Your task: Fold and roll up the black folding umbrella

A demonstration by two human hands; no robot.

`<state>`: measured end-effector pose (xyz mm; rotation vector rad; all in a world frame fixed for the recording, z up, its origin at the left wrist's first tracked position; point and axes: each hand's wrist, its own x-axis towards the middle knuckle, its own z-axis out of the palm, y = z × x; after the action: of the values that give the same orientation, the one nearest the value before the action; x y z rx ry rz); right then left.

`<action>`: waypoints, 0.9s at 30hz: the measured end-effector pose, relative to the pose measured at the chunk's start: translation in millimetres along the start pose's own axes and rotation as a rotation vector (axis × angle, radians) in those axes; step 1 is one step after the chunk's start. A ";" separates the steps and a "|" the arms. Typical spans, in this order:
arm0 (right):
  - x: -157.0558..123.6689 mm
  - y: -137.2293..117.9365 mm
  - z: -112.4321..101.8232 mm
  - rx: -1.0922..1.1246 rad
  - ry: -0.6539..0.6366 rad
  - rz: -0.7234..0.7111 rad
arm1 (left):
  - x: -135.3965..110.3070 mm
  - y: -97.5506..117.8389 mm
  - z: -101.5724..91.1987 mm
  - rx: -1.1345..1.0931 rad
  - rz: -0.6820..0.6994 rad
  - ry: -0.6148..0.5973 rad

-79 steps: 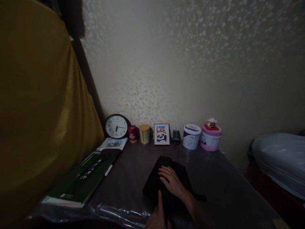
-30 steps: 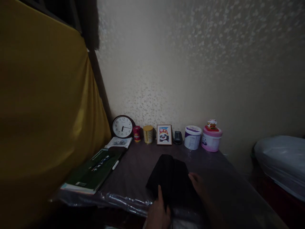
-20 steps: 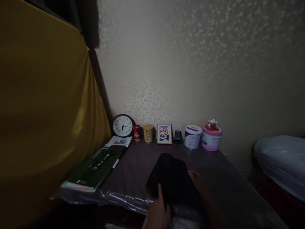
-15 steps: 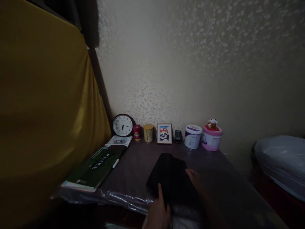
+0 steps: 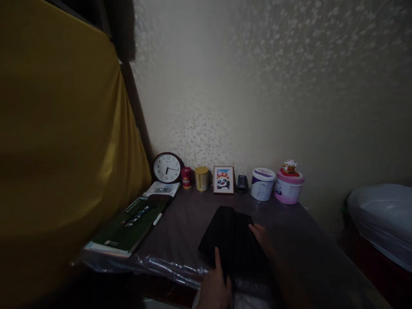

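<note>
Black cloth (image 5: 228, 238), seemingly folded, is laid near the front edge of the surface (image 5: 186, 214) and touched by both hands.

Its near left part seems to be pinned by the straight index finger of the left hand (image 5: 215, 283), while its right side is met by the fingertips of the right hand (image 5: 261, 237), perhaps to be steadied. Whether either grip is closed on fabric cannot be made out, the curled fingers and cloth's underside being hidden; the folds are lost in darkness. The clock (image 5: 167, 167) at the back left corner, picture frame (image 5: 223, 180) and pink tub (image 5: 289, 192) are lined along the back edge, presumably out of the way.
</note>
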<state>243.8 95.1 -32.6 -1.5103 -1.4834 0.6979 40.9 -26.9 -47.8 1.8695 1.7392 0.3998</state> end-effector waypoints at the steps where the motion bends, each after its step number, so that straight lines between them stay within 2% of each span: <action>1: 0.8 -1.8 -0.1 0.001 -0.013 -0.007 | 0.5 -0.3 0.5 0.004 -0.006 -0.004; 5: 5.2 -17.1 0.2 0.065 -0.055 -0.080 | 0.5 1.3 -1.0 0.011 -0.033 -0.004; 10: 16.4 -42.4 10.0 0.209 -0.112 0.044 | -4.5 4.8 -6.1 0.016 -0.041 -0.033; 14: 26.8 -56.5 30.2 0.271 -0.161 0.049 | -8.0 5.1 -6.3 -0.007 -0.032 -0.050; 22: 35.1 -60.0 84.6 0.153 -0.148 0.108 | -11.3 12.1 -14.9 0.021 -0.074 -0.111; 27: 38.0 -53.9 100.2 0.025 -0.139 0.106 | -9.9 15.3 -18.8 0.035 -0.086 -0.140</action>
<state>135.8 146.7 -24.0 -1.5565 -1.4995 0.8972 41.7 -33.2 -22.4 1.7944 1.7350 0.2019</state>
